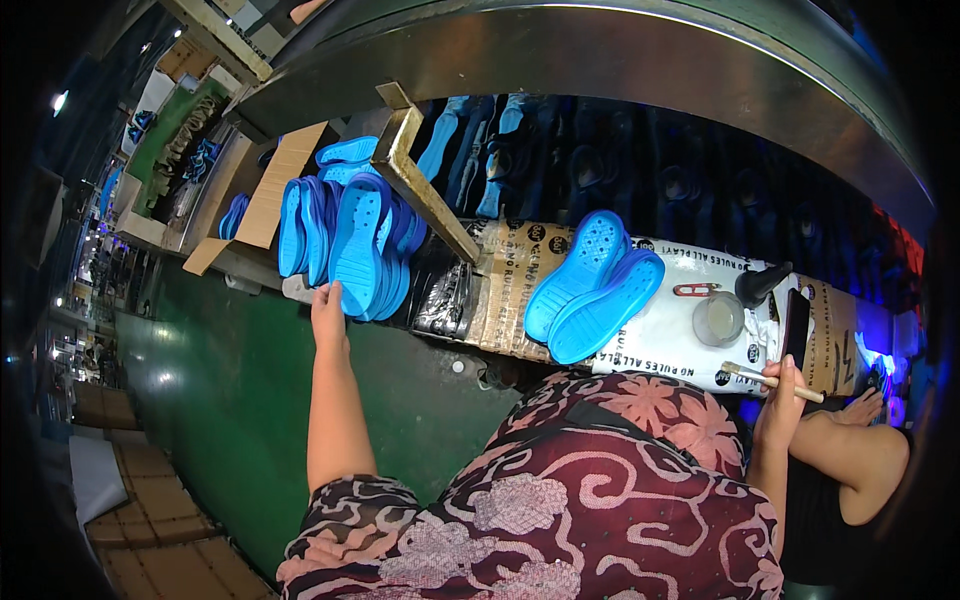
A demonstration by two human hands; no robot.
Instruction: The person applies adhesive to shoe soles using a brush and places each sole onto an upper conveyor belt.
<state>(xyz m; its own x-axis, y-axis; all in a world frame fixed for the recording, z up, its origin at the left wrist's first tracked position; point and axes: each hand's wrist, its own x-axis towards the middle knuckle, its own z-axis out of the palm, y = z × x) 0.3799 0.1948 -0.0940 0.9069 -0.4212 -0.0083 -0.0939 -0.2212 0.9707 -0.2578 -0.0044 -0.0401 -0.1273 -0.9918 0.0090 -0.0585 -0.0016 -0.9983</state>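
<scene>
— With left hand (327, 315)?
— Touched blue shoe soles (357, 240), stacked well left of clear cup (719, 320); couldn't tell whether gripped.
— With right hand (779, 412)?
— Gripped wooden-handled brush (760, 379), toward cup's near side.

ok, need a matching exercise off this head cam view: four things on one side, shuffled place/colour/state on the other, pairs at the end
Column 1
1. Brush
2. Left hand
3. Round cup
4. Small flat tool

Column 2
A. Red
B. At the near end of the stacked blue soles
C. Translucent, standing beside the black bottle
D. Held in the right hand

Pairs: 1-D, 2-B, 3-C, 4-A
</scene>
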